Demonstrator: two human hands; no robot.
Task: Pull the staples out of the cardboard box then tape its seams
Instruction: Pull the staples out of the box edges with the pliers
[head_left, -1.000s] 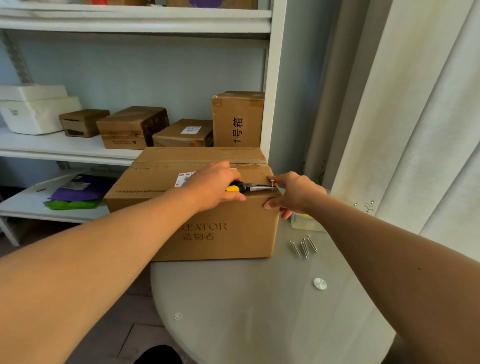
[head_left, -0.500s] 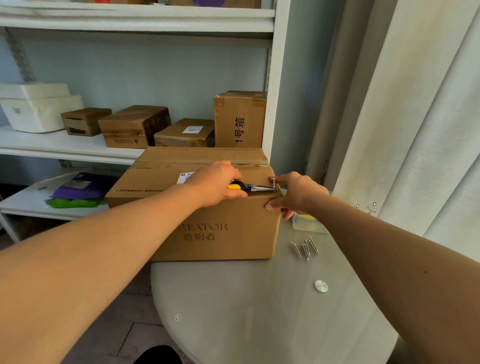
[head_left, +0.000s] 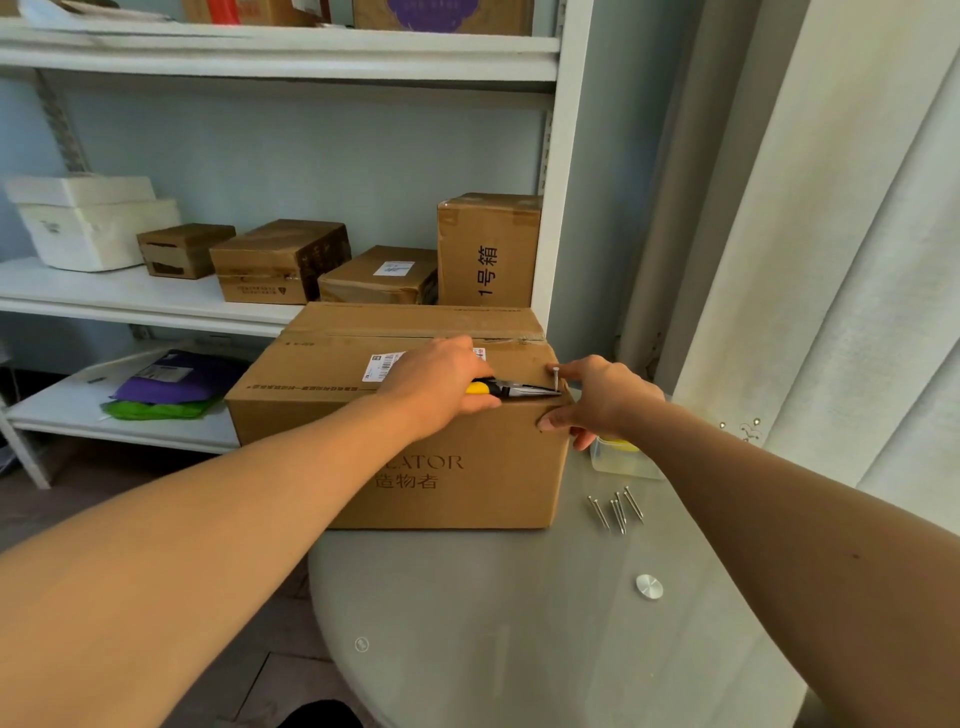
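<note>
The pliers (head_left: 511, 389), gripped in the left hand (head_left: 441, 379), are clamped on a nail (head_left: 555, 378). The right hand (head_left: 602, 400) is pressed, fingers spread, on the box (head_left: 441, 467) corner. A slip could strike those fingers.

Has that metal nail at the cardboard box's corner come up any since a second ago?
Yes. The metal nail now stands taller above the brown cardboard box top edge, gripped by the yellow-handled pliers.

Bare arms, nothing worn

Both forearms run bare from the frame's edge to the left hand (head_left: 434, 376) and right hand (head_left: 605, 400); no sleeve, watch or ring seems visible, though the fingers are small.
</note>
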